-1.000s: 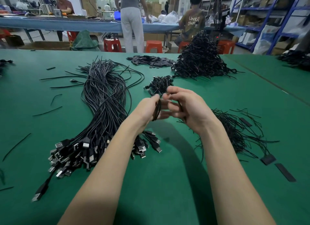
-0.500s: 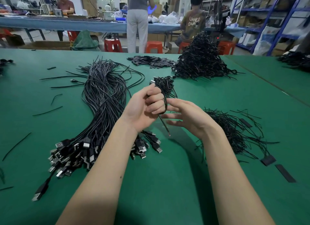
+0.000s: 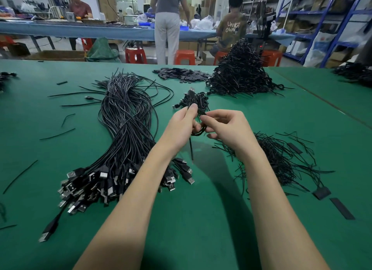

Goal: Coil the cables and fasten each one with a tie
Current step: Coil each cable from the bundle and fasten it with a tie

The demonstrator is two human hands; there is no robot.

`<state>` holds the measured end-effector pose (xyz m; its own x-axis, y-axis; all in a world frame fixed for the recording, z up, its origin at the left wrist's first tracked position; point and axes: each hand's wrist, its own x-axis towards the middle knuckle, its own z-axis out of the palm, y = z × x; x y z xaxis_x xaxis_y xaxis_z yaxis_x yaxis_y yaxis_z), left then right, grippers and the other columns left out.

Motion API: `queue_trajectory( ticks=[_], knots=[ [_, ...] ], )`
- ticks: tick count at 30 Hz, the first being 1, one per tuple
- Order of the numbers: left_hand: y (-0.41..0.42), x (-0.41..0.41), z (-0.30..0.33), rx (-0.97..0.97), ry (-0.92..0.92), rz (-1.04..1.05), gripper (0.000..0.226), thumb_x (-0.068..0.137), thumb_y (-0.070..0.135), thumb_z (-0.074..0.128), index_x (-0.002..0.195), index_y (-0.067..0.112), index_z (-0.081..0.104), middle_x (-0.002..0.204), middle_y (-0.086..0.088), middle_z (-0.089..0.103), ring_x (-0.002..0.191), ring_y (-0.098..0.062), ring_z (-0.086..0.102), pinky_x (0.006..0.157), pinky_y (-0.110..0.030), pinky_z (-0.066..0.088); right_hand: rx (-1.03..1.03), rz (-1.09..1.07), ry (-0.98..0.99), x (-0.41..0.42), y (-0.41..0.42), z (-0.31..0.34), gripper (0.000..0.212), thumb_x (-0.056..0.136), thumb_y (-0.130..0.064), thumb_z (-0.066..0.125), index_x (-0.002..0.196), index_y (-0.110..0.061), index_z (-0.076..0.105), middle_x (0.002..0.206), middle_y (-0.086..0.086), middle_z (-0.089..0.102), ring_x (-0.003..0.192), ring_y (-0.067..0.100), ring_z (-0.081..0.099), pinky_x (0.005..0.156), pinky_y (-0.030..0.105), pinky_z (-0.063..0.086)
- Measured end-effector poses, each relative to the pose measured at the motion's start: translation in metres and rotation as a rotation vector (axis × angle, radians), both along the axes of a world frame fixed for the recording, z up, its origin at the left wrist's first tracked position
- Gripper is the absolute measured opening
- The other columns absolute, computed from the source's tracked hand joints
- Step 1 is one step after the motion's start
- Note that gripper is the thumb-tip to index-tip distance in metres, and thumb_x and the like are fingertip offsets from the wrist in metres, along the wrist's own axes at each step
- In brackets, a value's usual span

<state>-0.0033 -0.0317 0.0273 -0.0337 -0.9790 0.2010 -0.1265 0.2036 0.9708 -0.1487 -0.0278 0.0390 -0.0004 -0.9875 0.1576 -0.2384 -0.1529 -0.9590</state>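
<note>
Hands hiding most of coiled cable [image 3: 198, 131], tie indistinguishable

I saw both bare forearms reach up from the lower edge to mid-frame, the left hand [image 3: 182, 126] and right hand [image 3: 225, 128] close together, fingers curled and pinching.

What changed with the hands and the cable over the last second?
The left hand rose and turned, gripping the coiled black cable, one end now dangling. The right hand opened briefly, then pinches the coil again. The long bundle of black USB cables stayed put.
</note>
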Motion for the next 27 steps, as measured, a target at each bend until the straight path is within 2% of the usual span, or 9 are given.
queue_trajectory(
  ticks=[3, 8, 10, 13, 15, 18, 21, 25, 27],
  knots=[
    [0.0, -0.002, -0.003, 0.01, -0.056, 0.044, 0.022, 0.088, 0.044, 0.043, 0.086, 0.024, 0.051, 0.071, 0.01, 0.058, 0.077, -0.015, 0.056, 0.084, -0.039, 0.046, -0.069, -0.03, 0.11, -0.001, 0.002, 0.001, 0.004, 0.089, -0.029, 0.076, 0.088, -0.032, 0.077, 0.074, -0.006, 0.075, 0.059, 0.008, 0.06, 0.059, 0.03, 0.057],
    [0.001, -0.007, -0.016, -0.097, -0.396, 0.129, 0.022, 0.105, 0.023, 0.033, 0.107, 0.015, 0.053, 0.102, -0.001, 0.065, 0.096, -0.017, 0.061, 0.077, -0.034, 0.042, -0.114, -0.055, 0.048, 0.006, 0.004, 0.002, 0.013, 0.089, -0.023, 0.074, 0.095, -0.034, 0.078, 0.075, -0.005, 0.077, 0.053, 0.006, 0.066, 0.072, 0.042, 0.063],
    [0.001, -0.008, -0.017, -0.092, -0.291, 0.073, 0.025, 0.106, 0.023, 0.032, 0.112, 0.017, 0.056, 0.108, 0.004, 0.067, 0.102, -0.009, 0.063, 0.086, -0.031, 0.045, -0.083, -0.045, -0.039, 0.009, 0.004, 0.0, 0.011, 0.09, -0.02, 0.074, 0.096, -0.028, 0.08, 0.077, -0.001, 0.078, 0.058, 0.011, 0.07, 0.075, 0.043, 0.063],
    [0.0, -0.011, -0.018, -0.063, -0.111, -0.042, 0.031, 0.105, 0.026, 0.031, 0.119, 0.02, 0.058, 0.115, -0.002, 0.069, 0.107, -0.018, 0.068, 0.093, -0.043, 0.055, -0.066, -0.049, -0.163, 0.011, 0.004, -0.003, 0.016, 0.093, -0.012, 0.07, 0.095, -0.025, 0.079, 0.083, 0.0, 0.079, 0.06, 0.012, 0.069, 0.077, 0.042, 0.062],
    [0.001, -0.012, -0.019, -0.025, -0.094, -0.083, 0.03, 0.106, 0.025, 0.03, 0.119, 0.018, 0.056, 0.11, -0.006, 0.068, 0.097, -0.021, 0.07, 0.082, -0.043, 0.057, -0.067, -0.06, -0.154, 0.009, 0.005, -0.004, 0.017, 0.093, -0.014, 0.071, 0.093, -0.03, 0.078, 0.083, -0.001, 0.079, 0.06, 0.012, 0.069, 0.077, 0.043, 0.063],
    [0.0, -0.013, -0.021, -0.005, -0.203, -0.044, 0.026, 0.106, 0.025, 0.03, 0.11, 0.012, 0.052, 0.093, -0.007, 0.064, 0.078, -0.023, 0.062, 0.068, -0.037, 0.049, -0.066, -0.035, -0.12, 0.007, 0.005, -0.002, 0.012, 0.092, -0.02, 0.072, 0.09, -0.031, 0.078, 0.081, -0.008, 0.078, 0.059, 0.009, 0.068, 0.083, 0.045, 0.063],
    [0.002, -0.015, -0.019, -0.054, -0.377, 0.016, 0.022, 0.107, 0.022, 0.031, 0.11, 0.014, 0.051, 0.091, 0.0, 0.064, 0.076, -0.015, 0.06, 0.06, -0.015, 0.042, -0.089, -0.045, -0.052, 0.009, 0.005, 0.001, 0.006, 0.085, -0.038, 0.079, 0.088, -0.032, 0.079, 0.085, -0.007, 0.077, 0.06, 0.01, 0.066, 0.08, 0.042, 0.062],
    [0.008, -0.019, -0.017, -0.119, -0.558, -0.001, 0.02, 0.105, 0.019, 0.03, 0.092, 0.025, 0.043, 0.082, 0.008, 0.054, 0.071, -0.01, 0.053, 0.052, -0.021, 0.032, -0.083, -0.118, -0.009, 0.008, 0.002, -0.002, 0.011, 0.083, -0.033, 0.081, 0.075, -0.025, 0.079, 0.07, 0.003, 0.074, 0.058, 0.013, 0.062, 0.073, 0.039, 0.058],
    [0.008, -0.018, -0.019, -0.093, -0.478, -0.041, 0.011, 0.106, 0.023, 0.03, 0.101, 0.022, 0.041, 0.079, 0.002, 0.057, 0.063, -0.01, 0.051, 0.053, -0.023, 0.034, -0.066, -0.129, -0.041, 0.005, 0.001, -0.005, 0.011, 0.084, -0.027, 0.08, 0.076, -0.019, 0.08, 0.07, 0.011, 0.074, 0.054, 0.014, 0.06, 0.072, 0.038, 0.056]
  ],
)
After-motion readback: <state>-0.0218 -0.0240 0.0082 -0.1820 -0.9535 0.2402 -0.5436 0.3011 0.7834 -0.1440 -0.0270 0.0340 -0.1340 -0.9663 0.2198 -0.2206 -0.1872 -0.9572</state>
